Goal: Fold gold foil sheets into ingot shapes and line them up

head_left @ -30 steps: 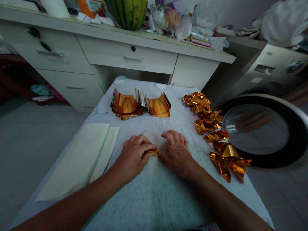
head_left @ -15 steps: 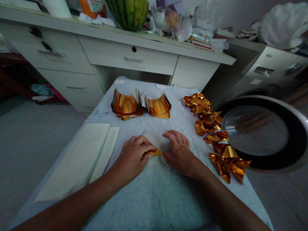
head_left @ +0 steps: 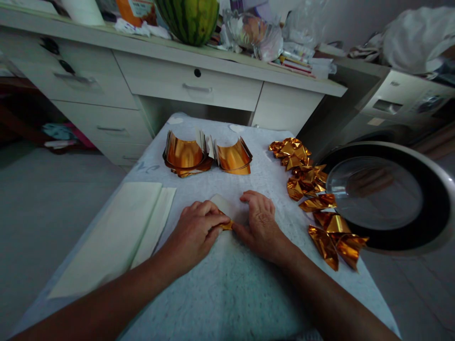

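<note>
A sheet of gold foil paper lies in front of me on the cloth-covered table, its near edge folded over to show gold and its pale back facing up behind. My left hand pinches the folded edge between thumb and fingers. My right hand has its fingers stretched out on the sheet's right side, the thumb touching the gold fold. Beyond my hands stand two curved stacks of gold foil paper, a left stack and a right stack. Several folded gold foil pieces lie along the right.
Folded white paper sheets lie on the left of the table. A washing machine's open round door juts in at the right edge. Behind is a white drawer counter carrying a watermelon and clutter.
My right thumb has slid left along the gold fold, closer to my left fingertips, and less gold shows. My left hand keeps its hold on the paper.
</note>
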Motion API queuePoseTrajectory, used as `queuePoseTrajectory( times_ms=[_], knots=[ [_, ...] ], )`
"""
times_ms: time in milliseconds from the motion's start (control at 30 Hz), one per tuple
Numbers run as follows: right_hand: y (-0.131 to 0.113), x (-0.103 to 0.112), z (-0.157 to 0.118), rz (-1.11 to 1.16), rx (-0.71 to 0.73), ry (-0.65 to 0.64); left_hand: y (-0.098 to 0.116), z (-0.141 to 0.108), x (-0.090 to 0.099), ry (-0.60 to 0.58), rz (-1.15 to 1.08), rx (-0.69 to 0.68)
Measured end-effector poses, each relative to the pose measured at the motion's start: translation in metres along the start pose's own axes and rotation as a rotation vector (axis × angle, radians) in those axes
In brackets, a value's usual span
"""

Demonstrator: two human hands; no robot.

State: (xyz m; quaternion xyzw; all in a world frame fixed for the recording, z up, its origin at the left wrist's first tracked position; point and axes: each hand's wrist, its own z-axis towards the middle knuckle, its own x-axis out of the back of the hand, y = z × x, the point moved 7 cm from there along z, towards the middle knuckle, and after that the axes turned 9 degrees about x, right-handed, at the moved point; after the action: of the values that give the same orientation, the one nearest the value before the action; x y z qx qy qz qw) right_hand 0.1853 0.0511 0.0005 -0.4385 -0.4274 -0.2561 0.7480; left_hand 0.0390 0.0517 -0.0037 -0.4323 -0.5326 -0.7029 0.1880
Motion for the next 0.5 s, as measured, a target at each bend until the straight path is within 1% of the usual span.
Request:
queuePoseTrajectory(
  times_ms=[67,167,233,333,400,500],
  knots=[
    [0.0,0.0,0.0,-0.002,0.001,-0.008,-0.002,0.001,0.007,0.047,-0.011,0.017],
    [-0.001,0.001,0.0,0.013,0.001,-0.018,-0.01,0.001,0.021,0.195,0.038,0.116],
    [-0.003,0.002,0.001,0.017,0.001,-0.023,-0.016,0.002,0.024,0.247,0.102,0.176],
    [-0.003,0.003,0.001,0.024,-0.011,-0.029,-0.021,0.004,0.02,0.222,0.147,0.203],
    [-0.003,0.002,0.001,0.036,-0.02,-0.03,-0.022,0.005,0.017,0.201,0.126,0.2],
    [-0.002,0.002,0.001,0.048,-0.02,-0.029,-0.023,0.006,0.019,0.211,0.061,0.197]
  ],
)
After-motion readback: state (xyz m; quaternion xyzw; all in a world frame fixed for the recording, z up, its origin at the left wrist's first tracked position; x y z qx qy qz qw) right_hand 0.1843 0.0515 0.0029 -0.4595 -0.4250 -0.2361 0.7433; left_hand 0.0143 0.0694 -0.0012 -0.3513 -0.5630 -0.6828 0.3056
